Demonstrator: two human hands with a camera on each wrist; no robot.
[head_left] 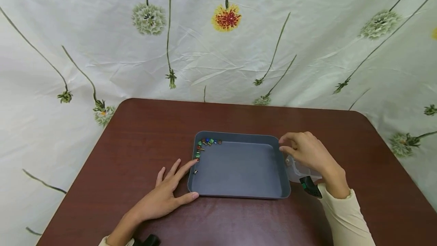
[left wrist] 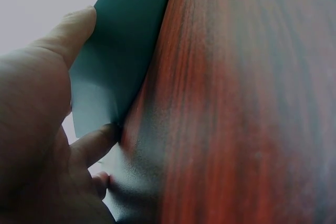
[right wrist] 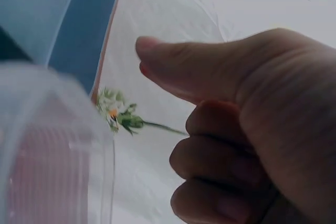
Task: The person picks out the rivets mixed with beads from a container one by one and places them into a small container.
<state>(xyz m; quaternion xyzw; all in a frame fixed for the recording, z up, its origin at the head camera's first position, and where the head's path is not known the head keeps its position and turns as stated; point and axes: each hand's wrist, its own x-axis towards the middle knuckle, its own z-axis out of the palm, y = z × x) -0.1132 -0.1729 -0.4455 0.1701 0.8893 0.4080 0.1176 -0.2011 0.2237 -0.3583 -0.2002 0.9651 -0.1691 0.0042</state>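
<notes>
A grey-blue rectangular tray (head_left: 239, 170) lies on the table. Small shiny pieces (head_left: 211, 141), green, blue, red and gold-coloured, line its far left corner and left side; their exact kind is too small to tell. My left hand (head_left: 163, 197) is spread at the tray's left edge, index fingertip by a red piece and thumb at the near left corner. In the left wrist view, fingers (left wrist: 97, 145) touch the tray's outer wall (left wrist: 118, 40). Above a clear plastic box (head_left: 296, 172) hovers my right hand (head_left: 308, 153), thumb and index finger slightly apart, with nothing visible between them.
The box stands against the tray's right side; its inside is partly hidden by my right hand. Dark red-brown wood makes up the tabletop (head_left: 153, 132). Behind the table hangs a white cloth (head_left: 205, 48) printed with flowers. A lone piece (head_left: 195, 171) lies near the tray's left wall.
</notes>
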